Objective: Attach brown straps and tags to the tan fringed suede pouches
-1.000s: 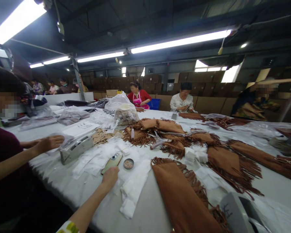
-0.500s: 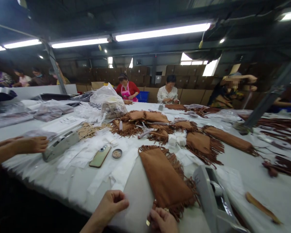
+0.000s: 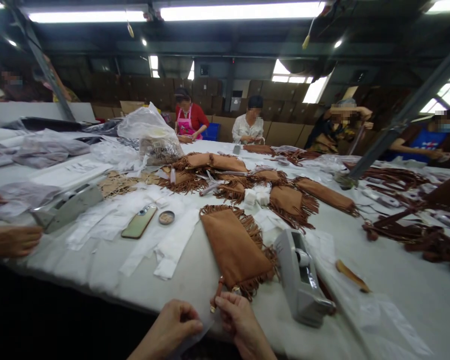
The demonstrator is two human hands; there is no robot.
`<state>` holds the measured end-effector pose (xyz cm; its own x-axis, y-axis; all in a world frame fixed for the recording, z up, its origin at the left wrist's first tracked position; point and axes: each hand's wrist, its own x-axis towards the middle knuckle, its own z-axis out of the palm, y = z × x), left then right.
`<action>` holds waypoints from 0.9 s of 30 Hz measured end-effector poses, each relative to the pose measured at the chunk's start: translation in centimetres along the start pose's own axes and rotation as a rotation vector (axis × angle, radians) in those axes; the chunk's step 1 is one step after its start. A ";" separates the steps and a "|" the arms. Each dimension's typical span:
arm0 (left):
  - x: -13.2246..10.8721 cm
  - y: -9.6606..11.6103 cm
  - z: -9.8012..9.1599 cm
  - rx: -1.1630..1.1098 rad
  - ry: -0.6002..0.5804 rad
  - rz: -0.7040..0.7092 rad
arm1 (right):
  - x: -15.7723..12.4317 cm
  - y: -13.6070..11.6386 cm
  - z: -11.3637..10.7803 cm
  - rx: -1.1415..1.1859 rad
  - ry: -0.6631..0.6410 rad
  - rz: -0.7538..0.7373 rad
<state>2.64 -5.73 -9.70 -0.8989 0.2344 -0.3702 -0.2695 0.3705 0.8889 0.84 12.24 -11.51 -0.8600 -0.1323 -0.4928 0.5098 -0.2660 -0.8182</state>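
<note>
A brown fringed suede pouch (image 3: 234,245) lies flat on the table in front of me. My right hand (image 3: 238,317) pinches a short brown leather strap (image 3: 218,291) with a gold metal clasp, at the pouch's near corner. Just left of it, my left hand (image 3: 178,325) is closed, thumb against fingers, on a thin translucent sheet (image 3: 199,340) that hangs between the two hands. Whether this sheet is plastic or paper I cannot tell. A grey tape dispenser (image 3: 303,280) stands right of the pouch.
More fringed pouches (image 3: 228,162) lie across the table behind. White tissue sheets (image 3: 176,250), a phone (image 3: 139,222) and a small round dish (image 3: 166,217) are to the left. A co-worker's hand (image 3: 15,241) is near a second tape dispenser (image 3: 69,205). Other people sit opposite.
My right hand has come closer to my left and raised the strap with its clasp beside the pouch corner. The translucent sheet shows more clearly. The whole view has shifted to the right and down.
</note>
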 end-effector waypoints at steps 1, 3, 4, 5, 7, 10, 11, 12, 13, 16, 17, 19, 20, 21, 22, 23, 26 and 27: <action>0.1 0.1 0.0 -0.003 -0.006 -0.008 | 0.1 0.1 -0.1 -0.008 -0.001 -0.004; 0.4 0.2 0.0 -0.012 -0.019 -0.010 | 0.1 0.1 -0.1 -0.011 -0.005 -0.002; 0.5 0.3 0.1 -0.011 -0.026 -0.006 | 0.0 0.0 0.0 -0.008 -0.010 -0.002; 0.6 0.3 0.1 -0.010 -0.032 -0.002 | -0.1 -0.1 0.0 -0.004 -0.016 -0.002; 0.7 0.4 0.0 -0.013 -0.039 -0.004 | -0.3 -0.4 0.2 -0.004 -0.024 -0.010; 0.9 0.7 0.0 -0.050 -0.042 -0.031 | -0.5 -0.6 0.5 -0.016 -0.025 -0.010; 0.9 0.8 0.1 -0.059 -0.046 -0.039 | -0.5 -0.6 0.5 -0.022 -0.023 -0.009; 1.0 0.9 0.2 -0.064 -0.047 -0.043 | -0.5 -0.5 0.5 -0.027 -0.020 -0.010; 1.1 0.9 0.3 -0.065 -0.048 -0.044 | -0.4 -0.4 0.5 -0.029 -0.016 -0.010; 1.5 0.9 0.8 -0.075 -0.048 -0.021 | -0.2 -0.2 0.3 -0.021 0.005 -0.014; 1.6 0.9 1.1 -0.084 -0.044 -0.005 | -0.2 -0.1 0.3 -0.021 0.006 -0.020; 1.9 0.7 1.7 -0.106 -0.037 0.033 | -0.2 0.0 0.3 -0.025 -0.005 -0.037; 2.0 0.6 2.1 -0.122 -0.034 0.050 | -0.3 0.0 0.4 -0.029 -0.010 -0.046; 2.0 0.5 2.5 -0.137 -0.031 0.063 | -0.3 0.0 0.5 -0.034 -0.012 -0.053; 2.1 0.4 2.8 -0.155 -0.032 0.075 | -0.3 0.0 0.5 -0.037 -0.013 -0.058; 2.2 0.2 3.2 -0.176 -0.032 0.086 | -0.4 0.0 0.6 -0.045 -0.016 -0.064; 2.1 0.0 4.2 -0.252 -0.022 0.075 | -1.0 -0.2 0.3 -0.162 0.024 -0.131; 2.0 0.0 4.4 -0.282 -0.025 0.064 | -1.3 -0.4 0.0 -0.241 0.073 -0.185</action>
<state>2.39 -1.31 -11.58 -0.9093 0.2721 -0.3148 -0.3013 0.0910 0.9492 1.78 12.48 -10.52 -0.9392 -0.0317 -0.3420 0.3431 -0.0442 -0.9382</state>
